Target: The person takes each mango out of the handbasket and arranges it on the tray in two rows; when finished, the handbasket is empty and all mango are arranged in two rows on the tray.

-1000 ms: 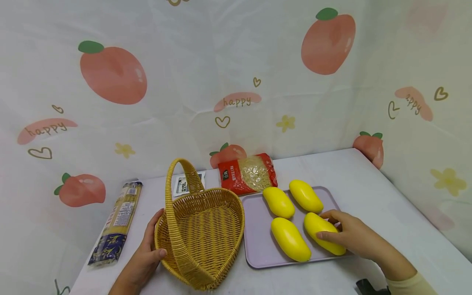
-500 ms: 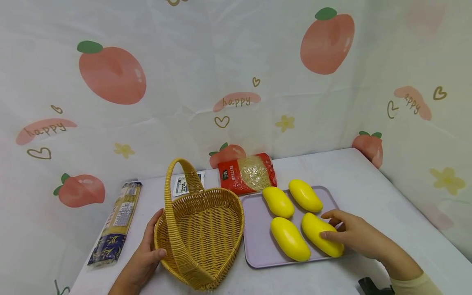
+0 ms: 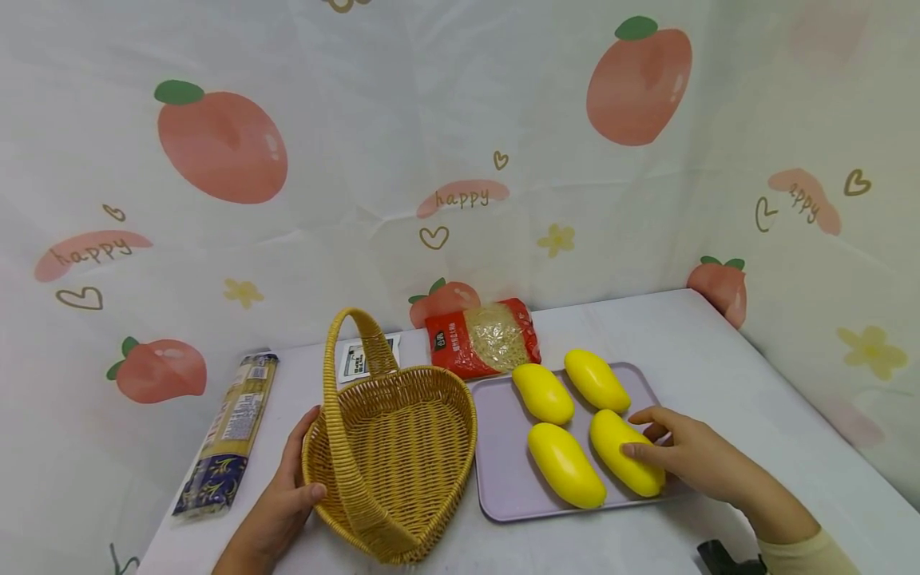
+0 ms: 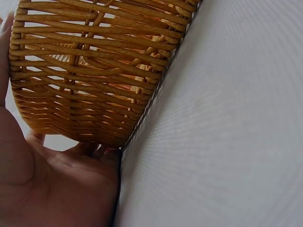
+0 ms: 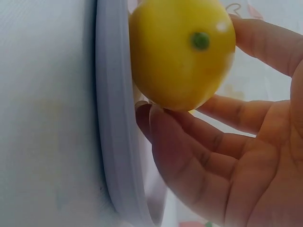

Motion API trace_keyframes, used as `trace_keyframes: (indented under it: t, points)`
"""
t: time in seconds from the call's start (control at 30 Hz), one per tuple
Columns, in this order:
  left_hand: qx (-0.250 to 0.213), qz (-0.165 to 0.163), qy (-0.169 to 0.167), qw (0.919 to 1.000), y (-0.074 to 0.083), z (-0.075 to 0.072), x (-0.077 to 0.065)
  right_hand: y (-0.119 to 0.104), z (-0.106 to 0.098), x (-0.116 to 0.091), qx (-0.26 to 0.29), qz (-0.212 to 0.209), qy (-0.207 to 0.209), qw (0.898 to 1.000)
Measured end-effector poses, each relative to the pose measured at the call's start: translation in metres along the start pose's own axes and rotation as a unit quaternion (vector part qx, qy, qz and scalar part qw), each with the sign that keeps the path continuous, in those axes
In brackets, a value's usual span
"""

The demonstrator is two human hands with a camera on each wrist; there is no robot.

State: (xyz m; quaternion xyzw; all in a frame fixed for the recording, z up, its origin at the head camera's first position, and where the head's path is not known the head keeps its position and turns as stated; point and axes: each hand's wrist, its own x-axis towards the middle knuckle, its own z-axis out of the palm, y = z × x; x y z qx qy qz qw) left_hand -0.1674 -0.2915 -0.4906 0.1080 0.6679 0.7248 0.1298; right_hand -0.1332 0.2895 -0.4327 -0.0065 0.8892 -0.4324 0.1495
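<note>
My left hand (image 3: 282,499) grips the left side of a heart-shaped wicker basket (image 3: 410,447), thumb over the rim and fingers along the outside. Nothing lies in the basket. In the left wrist view the woven wall (image 4: 90,71) rises beside the palm, its base at the white table. My right hand (image 3: 693,457) holds the near-right yellow mango (image 3: 625,455) between thumb and fingers, low over the lilac tray (image 3: 496,479). Its green stem end (image 5: 200,41) faces the right wrist camera, the fingertips tucked under it. Other mangoes (image 3: 566,467) lie on the tray.
Behind the tray lies a red bag of dry noodles (image 3: 496,339). A small white packet (image 3: 355,359) sits behind the basket handle. At the left is a long pack of noodles (image 3: 233,431). A black object (image 3: 726,559) shows beside the right sleeve at the front.
The mango in my right hand has shifted slightly left and turned a little, the thumb moving with it. My left hand and the basket stay where they were.
</note>
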Motion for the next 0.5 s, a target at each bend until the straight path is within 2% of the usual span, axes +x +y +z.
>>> trace_keyframes:
  t: [0.3, 0.5]
  points:
    - [-0.007, 0.002, 0.0, 1.0, -0.0019, 0.0003, 0.0003, 0.0013, -0.0015, -0.001, 0.003, 0.001, -0.003, 1.0]
    - [-0.003, -0.007, 0.006, 1.0, -0.0002, 0.0029, 0.0012, 0.0005, -0.0069, -0.0014, -0.034, -0.005, 0.011, 0.999]
